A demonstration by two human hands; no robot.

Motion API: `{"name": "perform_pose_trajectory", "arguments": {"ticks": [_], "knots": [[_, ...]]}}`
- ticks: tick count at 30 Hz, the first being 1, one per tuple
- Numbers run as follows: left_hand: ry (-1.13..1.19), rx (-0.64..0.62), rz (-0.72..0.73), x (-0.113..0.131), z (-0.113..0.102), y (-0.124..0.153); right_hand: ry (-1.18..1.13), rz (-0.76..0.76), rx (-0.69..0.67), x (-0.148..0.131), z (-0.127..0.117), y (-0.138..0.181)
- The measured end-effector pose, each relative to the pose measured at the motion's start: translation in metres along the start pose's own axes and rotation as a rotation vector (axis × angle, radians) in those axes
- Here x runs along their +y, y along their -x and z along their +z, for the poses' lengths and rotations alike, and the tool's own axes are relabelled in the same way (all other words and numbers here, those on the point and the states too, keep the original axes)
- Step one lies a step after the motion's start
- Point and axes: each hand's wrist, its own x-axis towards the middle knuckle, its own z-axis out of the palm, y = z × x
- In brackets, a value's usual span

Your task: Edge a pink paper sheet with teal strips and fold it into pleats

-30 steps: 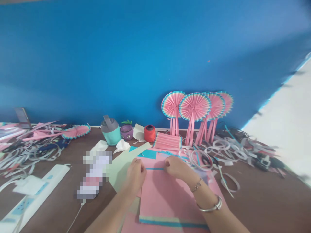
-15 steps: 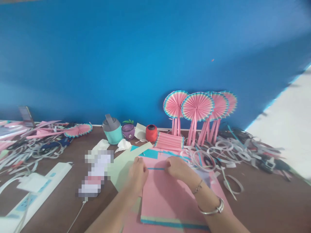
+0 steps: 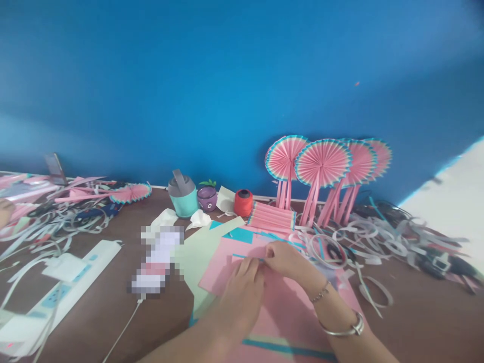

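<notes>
A sheet of pink paper [image 3: 291, 315] with a blue band [image 3: 238, 256] near its far end lies on the brown surface [image 3: 423, 322]. The left hand [image 3: 245, 287] rests on it, fingers close together; the right hand [image 3: 283, 259] is curled at the band. Whether either pinches the paper, I cannot tell. Beyond lies a pleated pink sheet [image 3: 271, 217], beside round pleated paper fans [image 3: 323, 164].

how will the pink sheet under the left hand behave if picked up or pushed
The pink sheet looks thin and flat, so it would probably be light and sag when lifted by one edge. Lying over other pink paper, it might slide if pushed.
</notes>
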Motion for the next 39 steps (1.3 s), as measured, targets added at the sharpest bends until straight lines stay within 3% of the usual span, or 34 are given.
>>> {"name": "perform_pose_trajectory", "arguments": {"ticks": [4,9,15,24,29,39], "knots": [[-0.068,0.066,0.019,-0.004,0.027,0.000,0.023,-0.011,0.020,0.003,0.004,-0.001],[-0.108,0.075,0.022,-0.009,0.040,0.001,0.058,-0.021,0.092,0.004,0.005,-0.001],[-0.183,0.108,0.043,-0.008,0.044,0.001,0.063,0.003,0.086,0.009,-0.007,0.001],[-0.164,0.026,0.039,-0.009,0.034,0.002,-0.105,-0.031,-0.104,0.041,-0.012,-0.009],[-0.147,-0.020,0.045,-0.010,0.030,0.002,-0.103,-0.037,-0.128,0.039,-0.014,-0.008],[-0.162,0.008,0.045,-0.014,0.046,0.001,0.106,0.001,-0.099,0.026,-0.017,-0.003]]}}
